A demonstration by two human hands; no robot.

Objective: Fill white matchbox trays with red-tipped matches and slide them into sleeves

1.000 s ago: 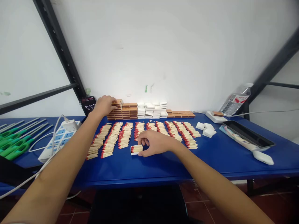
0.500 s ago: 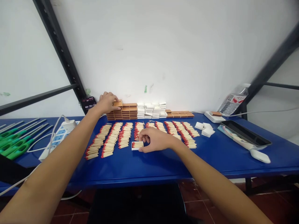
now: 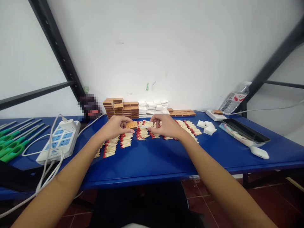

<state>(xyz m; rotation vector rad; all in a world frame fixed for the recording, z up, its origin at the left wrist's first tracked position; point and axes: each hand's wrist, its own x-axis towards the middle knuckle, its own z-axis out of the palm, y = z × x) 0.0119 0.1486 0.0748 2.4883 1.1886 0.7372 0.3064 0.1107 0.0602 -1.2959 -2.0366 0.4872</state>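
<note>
My left hand is closed on a brown matchbox sleeve, held just above the blue table. My right hand is closed on a white matchbox tray filled with matches, its end close to the sleeve. Both hands hover over rows of red-tipped matches laid out on the table. Behind them stand a stack of brown sleeves and a stack of white trays against the wall.
A white power strip with cables lies at the left, beside green-handled tools. At the right are loose white trays, a black tray, a water bottle and a low row of brown sleeves.
My left hand took a brown sleeve from the stack and brought it forward. My right hand lifted the filled tray off the table to meet it. The camera tilted slightly.
</note>
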